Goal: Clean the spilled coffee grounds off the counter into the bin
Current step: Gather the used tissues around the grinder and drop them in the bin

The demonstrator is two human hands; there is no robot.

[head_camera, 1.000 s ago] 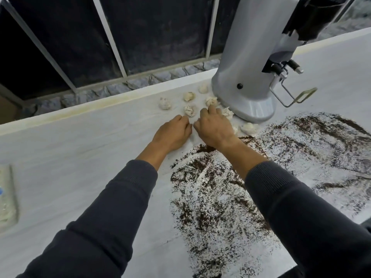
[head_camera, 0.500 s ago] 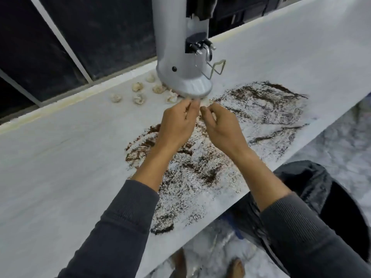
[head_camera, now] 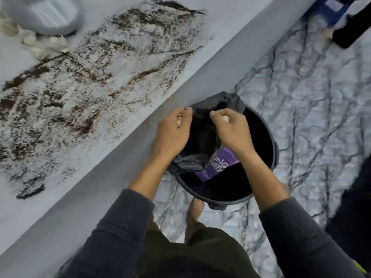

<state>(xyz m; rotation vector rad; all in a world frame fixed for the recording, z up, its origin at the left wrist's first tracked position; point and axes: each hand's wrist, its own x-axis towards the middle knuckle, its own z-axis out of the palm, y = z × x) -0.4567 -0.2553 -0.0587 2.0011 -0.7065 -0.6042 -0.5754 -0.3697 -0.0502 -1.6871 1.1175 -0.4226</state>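
**Fingers curled round pale wads above the bin**

Your fingers (head_camera: 185, 115) on the left hand (head_camera: 172, 131) are curled round a pale crumpled wad (head_camera: 179, 119); your right hand (head_camera: 230, 129) pinches another wad (head_camera: 225, 118). Both hover over the round black bin (head_camera: 261, 137), lined with a wrinkled dark bag (head_camera: 230, 101), a purple printed packet (head_camera: 218, 165) inside. The bin stands on veined marble floor (head_camera: 301, 97), just beside the counter (head_camera: 230, 37). Coffee grounds (head_camera: 90, 73) lie smeared in gritty brown streaks across the smooth pale counter. More crumpled wads (head_camera: 46, 45) sit by the grey rounded machine base (head_camera: 44, 15).
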